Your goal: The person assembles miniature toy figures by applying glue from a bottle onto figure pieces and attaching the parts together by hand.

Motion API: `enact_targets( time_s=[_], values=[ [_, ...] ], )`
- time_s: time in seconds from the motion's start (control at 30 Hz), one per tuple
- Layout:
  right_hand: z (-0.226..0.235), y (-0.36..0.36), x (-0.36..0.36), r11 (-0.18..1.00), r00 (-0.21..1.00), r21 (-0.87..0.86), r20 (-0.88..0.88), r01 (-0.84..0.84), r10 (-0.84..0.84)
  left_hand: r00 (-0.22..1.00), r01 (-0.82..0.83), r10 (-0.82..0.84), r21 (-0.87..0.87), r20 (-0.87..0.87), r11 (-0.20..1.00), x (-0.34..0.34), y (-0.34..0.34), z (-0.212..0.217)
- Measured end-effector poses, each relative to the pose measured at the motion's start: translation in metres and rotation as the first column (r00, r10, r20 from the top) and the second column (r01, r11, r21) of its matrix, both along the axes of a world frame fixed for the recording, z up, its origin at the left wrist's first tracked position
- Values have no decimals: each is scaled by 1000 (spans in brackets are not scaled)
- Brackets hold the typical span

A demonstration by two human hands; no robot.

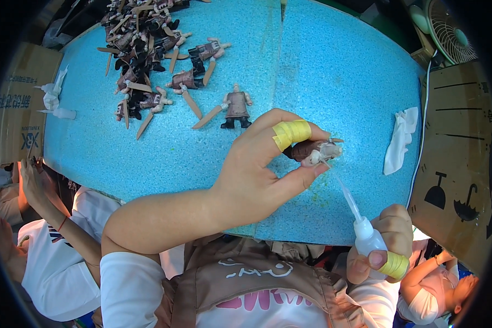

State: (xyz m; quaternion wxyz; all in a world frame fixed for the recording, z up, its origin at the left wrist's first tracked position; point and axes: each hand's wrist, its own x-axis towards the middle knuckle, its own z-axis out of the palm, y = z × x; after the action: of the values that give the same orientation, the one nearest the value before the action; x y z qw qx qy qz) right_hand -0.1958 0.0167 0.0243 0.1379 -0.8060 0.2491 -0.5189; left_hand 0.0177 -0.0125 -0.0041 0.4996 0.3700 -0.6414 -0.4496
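Note:
Between the thumb and fingers of my left hand [257, 164], closed and with yellow tape round one finger, lies a small figurine [317, 150] with a brown lower part and a pale upper part. My right hand [385, 246], also taped in yellow, grips a white squeeze bottle [368, 238]. The bottle's long thin nozzle [347, 194] slants up to the figurine, its tip by my left thumb. Just beyond my left hand a brown-clad figurine [236, 106] lies on the blue table, a flat tan blade-like piece at its arm.
Many similar figurines [147, 44] are heaped at the far left of the blue table [339, 65]. White tissue [402, 141] lies near the right edge, beside a cardboard box [454, 142]. Another box [19, 104] and a small white bottle [64, 113] are at left. People sit on both sides.

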Motion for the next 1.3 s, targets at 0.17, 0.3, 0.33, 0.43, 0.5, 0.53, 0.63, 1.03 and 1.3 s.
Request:
enact_targets(
  time_s=[0.17, 0.3, 0.33, 0.43, 0.5, 0.53, 0.63, 1.03, 1.3],
  values=[
    [1, 3, 7, 997, 996, 23, 41, 79, -80, 999, -29, 30, -45, 13, 999, 0, 0, 2],
    [1, 1, 4, 998, 998, -11, -16, 57, -57, 997, -46, 50, -63, 56, 997, 1, -1, 4],
    [1, 1, 4, 999, 998, -12, -22, 50, -51, 996, -55, 60, -74, 62, 996, 1, -1, 4],
    [1, 2, 2, 1000, 999, 11, -21, 26, -26, 996, -52, 56, -64, 68, 997, 1, -2, 6],
    [0, 1, 3, 999, 999, -6, 16, 40, -40, 996, -58, 65, -96, 66, 994, 3, -3, 4],
    [-1, 1, 3, 998, 997, -23, 54, 56, -55, 995, -64, 72, -128, 63, 990, 3, -3, 3],
    [4, 1, 0, 995, 995, 2, 10, 96, -96, 997, -58, 64, -120, 51, 991, 3, -3, 3],
    [-1, -2, 5, 998, 998, -11, 28, 60, -59, 997, -53, 57, -79, 51, 995, 5, -1, -2],
    [7, 1, 7, 988, 989, 57, -4, 146, -146, 996, -54, 58, -67, 65, 996, 2, -3, 2]
  ],
)
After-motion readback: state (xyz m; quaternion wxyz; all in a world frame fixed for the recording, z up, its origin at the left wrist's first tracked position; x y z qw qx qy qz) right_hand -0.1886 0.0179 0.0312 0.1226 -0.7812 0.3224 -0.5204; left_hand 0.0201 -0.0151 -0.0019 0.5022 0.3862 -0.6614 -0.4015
